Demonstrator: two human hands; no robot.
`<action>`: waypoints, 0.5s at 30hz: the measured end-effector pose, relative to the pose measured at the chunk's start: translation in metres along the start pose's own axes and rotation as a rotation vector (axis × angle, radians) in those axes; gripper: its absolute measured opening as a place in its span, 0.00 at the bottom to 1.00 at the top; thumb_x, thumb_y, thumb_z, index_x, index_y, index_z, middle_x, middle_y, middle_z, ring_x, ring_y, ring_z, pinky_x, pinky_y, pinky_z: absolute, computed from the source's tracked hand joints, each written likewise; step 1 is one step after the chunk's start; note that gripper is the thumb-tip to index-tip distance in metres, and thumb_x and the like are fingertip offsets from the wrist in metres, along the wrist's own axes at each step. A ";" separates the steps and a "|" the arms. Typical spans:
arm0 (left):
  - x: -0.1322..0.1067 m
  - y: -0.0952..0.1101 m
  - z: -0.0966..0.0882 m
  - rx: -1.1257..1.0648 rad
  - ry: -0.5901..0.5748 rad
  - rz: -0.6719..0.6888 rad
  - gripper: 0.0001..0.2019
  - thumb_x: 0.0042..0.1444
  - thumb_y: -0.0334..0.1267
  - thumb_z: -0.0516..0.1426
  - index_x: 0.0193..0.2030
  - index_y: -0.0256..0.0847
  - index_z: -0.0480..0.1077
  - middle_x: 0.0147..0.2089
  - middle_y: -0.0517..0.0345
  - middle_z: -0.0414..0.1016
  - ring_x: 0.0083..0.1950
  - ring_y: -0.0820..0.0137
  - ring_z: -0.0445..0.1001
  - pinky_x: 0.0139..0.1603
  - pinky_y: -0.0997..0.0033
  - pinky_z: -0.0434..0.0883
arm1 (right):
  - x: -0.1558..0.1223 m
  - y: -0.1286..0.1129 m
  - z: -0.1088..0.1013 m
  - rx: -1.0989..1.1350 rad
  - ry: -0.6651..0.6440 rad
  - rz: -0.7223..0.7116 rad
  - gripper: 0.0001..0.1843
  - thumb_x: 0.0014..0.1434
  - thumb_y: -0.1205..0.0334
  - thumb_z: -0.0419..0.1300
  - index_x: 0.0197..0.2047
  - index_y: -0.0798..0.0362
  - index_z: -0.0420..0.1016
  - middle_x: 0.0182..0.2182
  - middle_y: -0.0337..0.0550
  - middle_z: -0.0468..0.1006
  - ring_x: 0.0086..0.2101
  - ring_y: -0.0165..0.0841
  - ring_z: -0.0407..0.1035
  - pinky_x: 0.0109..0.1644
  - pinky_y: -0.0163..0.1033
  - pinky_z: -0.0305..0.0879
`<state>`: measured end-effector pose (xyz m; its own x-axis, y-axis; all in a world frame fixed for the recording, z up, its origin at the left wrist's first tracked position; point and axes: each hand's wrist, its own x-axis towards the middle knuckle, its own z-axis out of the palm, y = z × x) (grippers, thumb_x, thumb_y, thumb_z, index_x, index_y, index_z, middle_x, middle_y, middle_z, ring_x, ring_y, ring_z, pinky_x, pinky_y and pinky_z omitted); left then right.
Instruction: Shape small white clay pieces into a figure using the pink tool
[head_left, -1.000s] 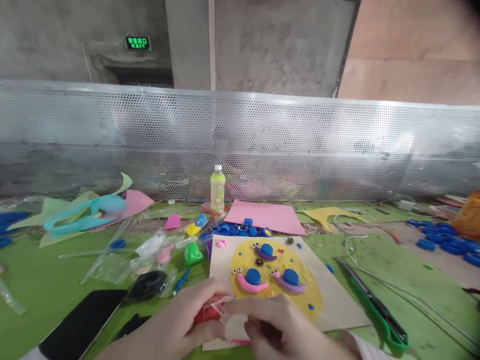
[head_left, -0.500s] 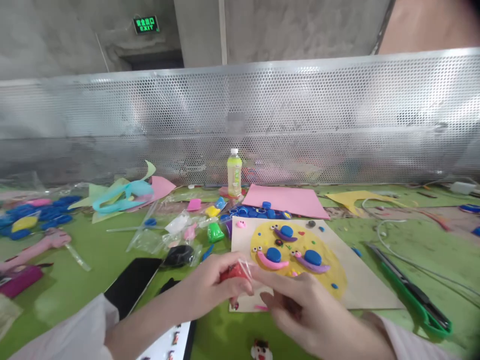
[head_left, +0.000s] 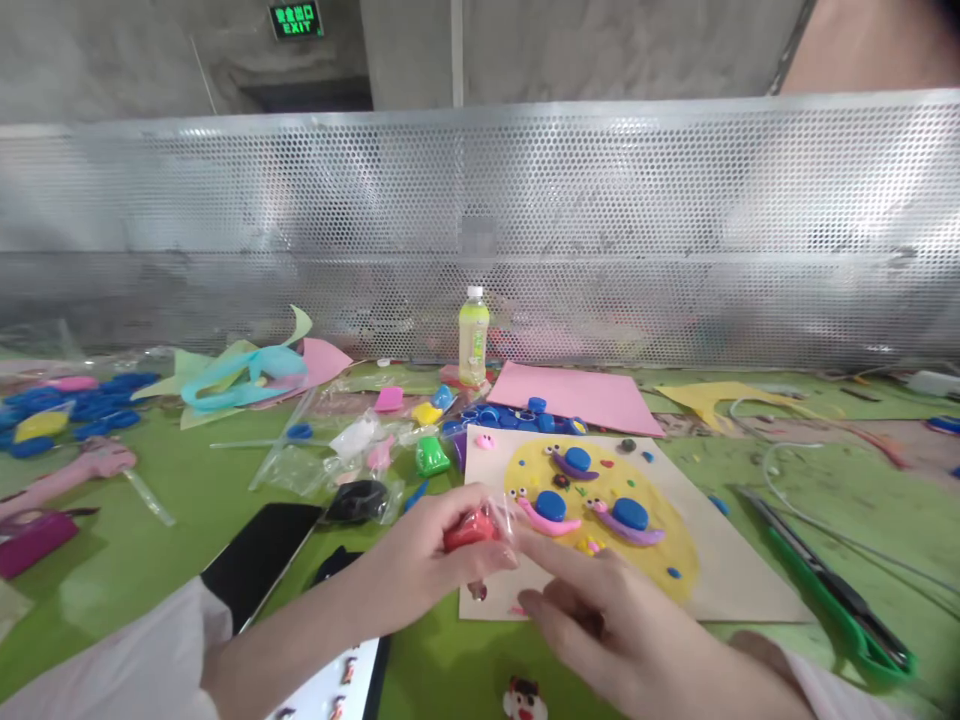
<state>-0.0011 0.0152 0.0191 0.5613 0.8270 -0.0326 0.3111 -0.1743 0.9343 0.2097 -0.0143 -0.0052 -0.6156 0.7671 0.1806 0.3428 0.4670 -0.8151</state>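
Observation:
My left hand [head_left: 427, 550] is closed around a lump of red modelling clay [head_left: 471, 530] in a clear plastic wrapper, pinched between thumb and fingers. My right hand [head_left: 607, 610] reaches in from the right; its stretched index finger meets the wrapper's edge, the thumb stands apart and the other fingers curl. Behind both hands lies a cream sheet [head_left: 739, 580] with a yellow clay area [head_left: 675, 540]. Several clay snails with blue bottle-cap shells, such as the purple snail [head_left: 634, 520], sit on it. A small white and dark clay figure [head_left: 523, 698] lies near the front edge.
A green box cutter [head_left: 832, 590] lies at right, a black phone [head_left: 262, 560] and a lit tablet screen [head_left: 337, 670] at left. Bagged clay, including green [head_left: 431, 456], surrounds a drink bottle [head_left: 473, 335]. A pink glue gun [head_left: 75, 475] rests far left; a perforated metal panel [head_left: 600, 230] stands behind.
Both hands stay nearly in place, the left still gripping the red clay. More of the clay's rounded surface shows now, and the view has tilted slightly.

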 end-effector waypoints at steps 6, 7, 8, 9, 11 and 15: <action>-0.001 0.005 0.003 0.065 0.027 -0.007 0.18 0.61 0.56 0.55 0.40 0.42 0.70 0.28 0.66 0.67 0.30 0.74 0.70 0.35 0.73 0.71 | 0.003 0.005 -0.003 -0.097 0.118 -0.066 0.17 0.65 0.62 0.51 0.54 0.53 0.74 0.18 0.27 0.54 0.19 0.25 0.47 0.22 0.30 0.52; -0.001 0.006 0.003 0.079 0.030 -0.006 0.18 0.61 0.56 0.55 0.40 0.43 0.71 0.28 0.66 0.66 0.30 0.74 0.69 0.35 0.73 0.71 | 0.004 0.007 -0.003 -0.097 0.178 -0.091 0.17 0.65 0.62 0.52 0.54 0.51 0.75 0.18 0.27 0.54 0.19 0.25 0.47 0.23 0.29 0.54; -0.001 0.006 0.004 0.093 0.034 -0.005 0.17 0.61 0.56 0.55 0.40 0.43 0.71 0.29 0.66 0.66 0.30 0.75 0.69 0.35 0.74 0.71 | 0.004 0.009 -0.003 -0.088 0.232 -0.114 0.17 0.65 0.62 0.53 0.54 0.50 0.76 0.18 0.27 0.54 0.19 0.25 0.46 0.23 0.28 0.55; -0.001 0.006 0.004 0.110 0.037 -0.003 0.17 0.62 0.56 0.55 0.41 0.43 0.71 0.30 0.66 0.67 0.30 0.75 0.69 0.34 0.75 0.71 | 0.005 0.011 -0.003 -0.071 0.276 -0.131 0.17 0.65 0.62 0.53 0.53 0.49 0.78 0.19 0.28 0.54 0.19 0.25 0.46 0.23 0.28 0.55; -0.001 0.004 0.004 0.152 0.033 0.006 0.18 0.62 0.56 0.54 0.41 0.43 0.72 0.31 0.64 0.69 0.30 0.75 0.70 0.33 0.75 0.72 | 0.005 0.015 -0.001 -0.036 0.321 -0.132 0.14 0.64 0.61 0.56 0.49 0.50 0.79 0.18 0.28 0.54 0.18 0.24 0.47 0.21 0.27 0.55; 0.000 -0.006 0.003 0.288 0.065 0.077 0.18 0.62 0.54 0.54 0.43 0.42 0.74 0.31 0.62 0.74 0.27 0.73 0.72 0.28 0.75 0.71 | 0.002 0.015 0.004 0.041 0.381 -0.066 0.08 0.64 0.60 0.58 0.39 0.52 0.78 0.17 0.27 0.55 0.17 0.23 0.51 0.21 0.27 0.57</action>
<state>-0.0003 0.0149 0.0121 0.5441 0.8364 0.0663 0.4794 -0.3748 0.7936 0.2108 -0.0078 -0.0188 -0.3255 0.8478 0.4187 0.2776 0.5090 -0.8148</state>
